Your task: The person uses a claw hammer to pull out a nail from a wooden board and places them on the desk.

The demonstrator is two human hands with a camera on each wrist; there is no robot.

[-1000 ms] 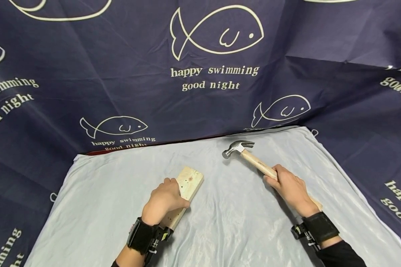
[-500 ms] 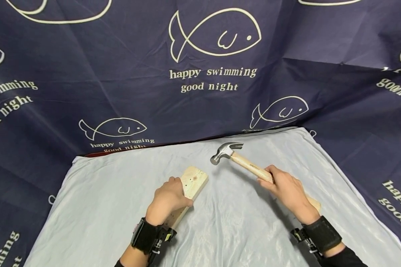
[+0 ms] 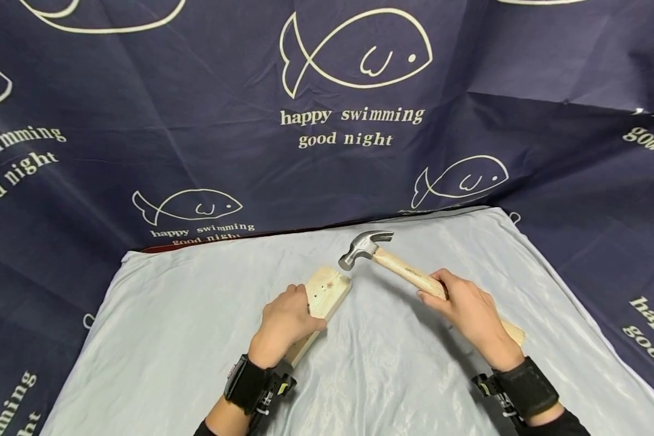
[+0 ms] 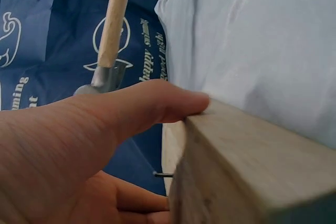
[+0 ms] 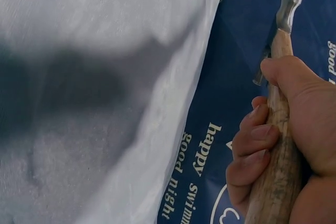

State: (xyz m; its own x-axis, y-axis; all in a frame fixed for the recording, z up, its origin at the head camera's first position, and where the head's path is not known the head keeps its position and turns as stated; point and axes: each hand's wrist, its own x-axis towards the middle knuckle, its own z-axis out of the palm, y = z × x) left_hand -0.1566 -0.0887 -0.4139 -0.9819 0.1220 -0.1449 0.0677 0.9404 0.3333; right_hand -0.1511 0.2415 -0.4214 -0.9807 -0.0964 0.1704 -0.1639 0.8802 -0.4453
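Observation:
My left hand (image 3: 286, 322) grips a pale wooden block (image 3: 327, 292) across its width, thumb on the near right edge. Several dark dots mark the block's upper face. In the left wrist view a thin metal nail (image 4: 164, 174) stands out from the wood beyond the thumb. My right hand (image 3: 471, 312) holds a claw hammer (image 3: 409, 271) around its wooden handle, with the thumb laid along the handle in the right wrist view. The steel hammer head (image 3: 361, 247) hangs close over the block's far end, striking face toward it.
A light grey-blue cloth (image 3: 196, 321) with soft wrinkles covers the table. Behind it and at both sides hangs a dark blue curtain (image 3: 223, 121) printed with white fish and lettering. Each wrist wears a black strap (image 3: 525, 384) with a small camera.
My left hand and the block have shifted right and slightly away from me. The hammer has swung left, so its head now stands close to the block's far end.

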